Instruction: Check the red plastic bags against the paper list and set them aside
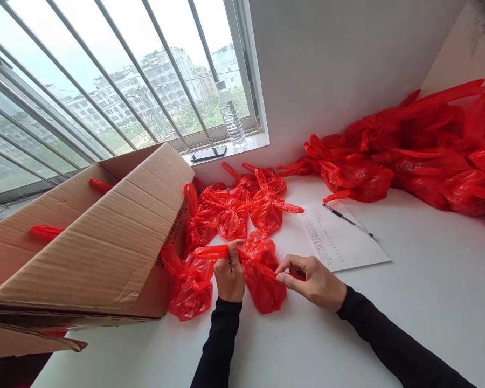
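A red plastic bag [267,288] sits on the white table between my two hands, gathered and knotted near its top. My left hand [230,275] is closed around one of its handles, with the thumb up and the handle end sticking out to the left. On the other side, my right hand [309,280] pinches the bag's other handle between thumb and fingers. Just left of my left hand lies another tied red bag [189,293]. Several more tied bags [230,213] are clustered behind, near the wall. What the bags contain cannot be made out.
An open cardboard box [105,231] stands at the left with red handles showing inside. A paper sheet [327,237] and a pen [345,218] lie to the right. Red bags [420,151] pile along the wall. The sill holds a bottle [232,121] and a phone [208,154].
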The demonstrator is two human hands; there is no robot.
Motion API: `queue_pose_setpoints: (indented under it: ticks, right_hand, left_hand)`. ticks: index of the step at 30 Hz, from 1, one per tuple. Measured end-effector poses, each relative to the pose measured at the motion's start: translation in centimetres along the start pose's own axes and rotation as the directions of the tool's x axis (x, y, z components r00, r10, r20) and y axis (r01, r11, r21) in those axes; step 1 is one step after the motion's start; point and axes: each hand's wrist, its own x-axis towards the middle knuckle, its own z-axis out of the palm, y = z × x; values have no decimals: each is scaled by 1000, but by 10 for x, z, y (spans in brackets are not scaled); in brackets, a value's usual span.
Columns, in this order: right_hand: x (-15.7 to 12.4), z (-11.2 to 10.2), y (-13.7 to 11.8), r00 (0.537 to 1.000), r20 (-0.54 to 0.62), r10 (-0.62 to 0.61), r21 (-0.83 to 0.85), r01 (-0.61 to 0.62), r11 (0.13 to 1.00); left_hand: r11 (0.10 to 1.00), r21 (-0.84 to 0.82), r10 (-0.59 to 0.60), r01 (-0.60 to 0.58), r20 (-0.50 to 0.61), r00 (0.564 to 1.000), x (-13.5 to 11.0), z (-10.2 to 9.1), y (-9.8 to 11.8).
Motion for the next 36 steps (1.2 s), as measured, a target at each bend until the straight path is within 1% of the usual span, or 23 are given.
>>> queue_pose_setpoints:
  ticks: [3,5,8,10,12,14,16,17,18,19,22,25,27,29,31,34,36]
  right_hand:
    - [-2,4,2,997,75,-4,72,-1,997]
    - [-3,6,1,991,133,3,148,-23,989]
    - [-5,7,-2,984,178,-16,210,-22,977]
    - [-5,9,-3,981,187,-50,225,7,974]
    - [-6,10,-4,981,167,-96,214,59,975]
    - [-6,10,-3,983,123,-136,176,113,978]
    - [-5,9,-2,987,70,-147,139,136,981]
    - [-5,8,-1,989,46,-141,125,134,983]
    - [-5,7,1,991,24,-132,111,128,986]
    - [-4,6,2,993,4,-121,97,120,988]
    - [-4,5,7,995,-38,-90,67,93,993]
    - [-3,6,10,996,-54,-76,55,79,995]
    - [-4,6,9,997,-51,-61,45,63,997]
    - [-4,7,8,998,-46,-34,37,35,999]
    - [-5,7,7,999,-43,-8,34,10,999]
    - [-5,8,7,999,-46,18,56,-16,998]
    - [-3,8,10,997,-68,43,79,-37,996]
  left_hand:
    - [1000,-1,-14,14,1,1000,4,-17,10]
    - [1000,24,2,-1,-39,999,10,-31,14]
    - [998,55,-12,17,-84,996,24,-53,12]
    - [996,62,-55,58,-40,998,34,-63,5]
    - [991,87,-104,101,33,994,38,-68,-2]
    - [986,128,-115,108,53,992,33,-66,-3]
    - [982,187,-40,37,16,999,17,-58,0]
    - [973,231,24,-27,14,1000,6,-51,1]
    - [954,283,85,-94,46,995,-5,-45,2]
    - [931,333,121,-150,107,987,-16,-38,0]
    - [842,467,138,-270,298,945,-39,-24,-15]
    - [754,549,160,-360,379,912,-43,-21,-35]
    - [729,563,169,-389,403,900,-39,-24,-43]
    - [739,550,162,-390,416,895,-35,-29,-45]
    - [784,509,149,-356,402,904,-32,-32,-43]
    - [905,357,110,-229,324,940,-34,-32,-29]
    - [970,207,55,-124,309,949,-40,-31,-14]
